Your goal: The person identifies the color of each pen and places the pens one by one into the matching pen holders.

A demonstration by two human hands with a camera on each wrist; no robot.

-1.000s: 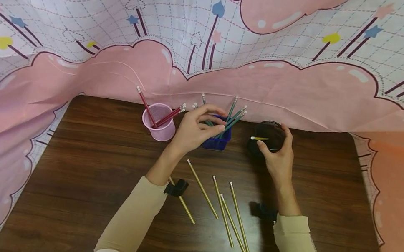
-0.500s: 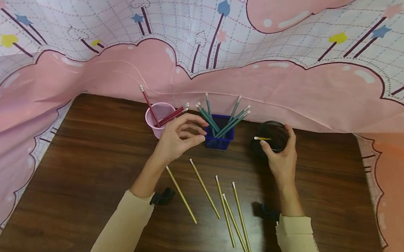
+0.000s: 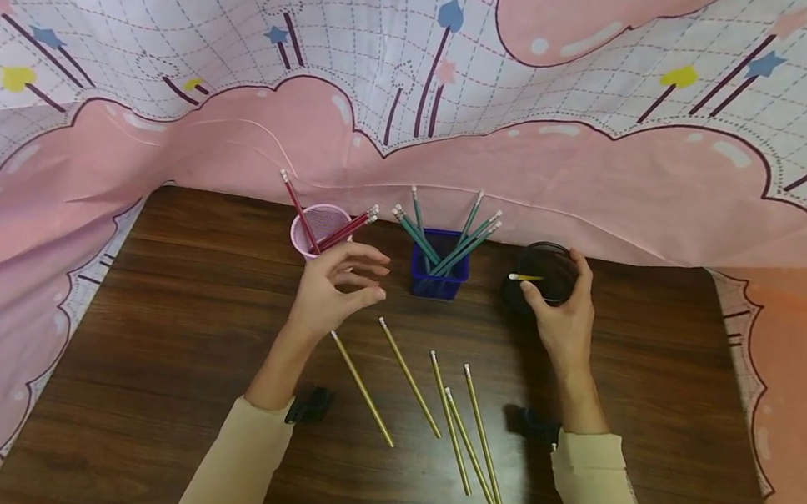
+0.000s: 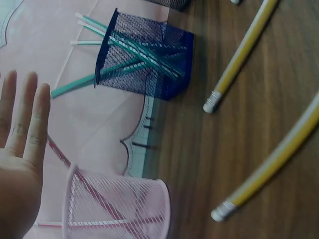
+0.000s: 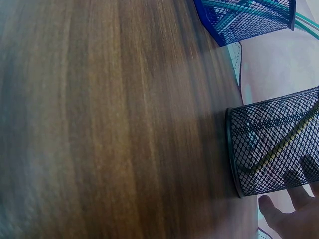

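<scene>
Three mesh cups (image 3: pixel 435 288) of pencils (image 3: pixel 300 212) (black cup (image 5: pixel 271 132): one yellow pencil (image 3: pixel 527 278))

Mid-frame on the counter (image 3: pixel 167 391), the middle cup (image 3: pixel 435 289) stands between left cup (image 3: pixel 324 221) and right cup (image 3: pixel 549 261), pencils (image 3: pixel 467 250) in each. Five loose pencils (image 3: pixel 363 389) lie lower centre; cloth (image 3: pixel 609 176) hangs behind.

In the head view we note moderate light, diffuse glare on the tabletop (image 3: pixel 411 501) at lower centre, and shadow beside the right sleeve (image 3: pixel 592 502). Wrist views are soft; the left apparently bends the yellow pencils (image 4: pixel 243 52) at frame right.
</scene>
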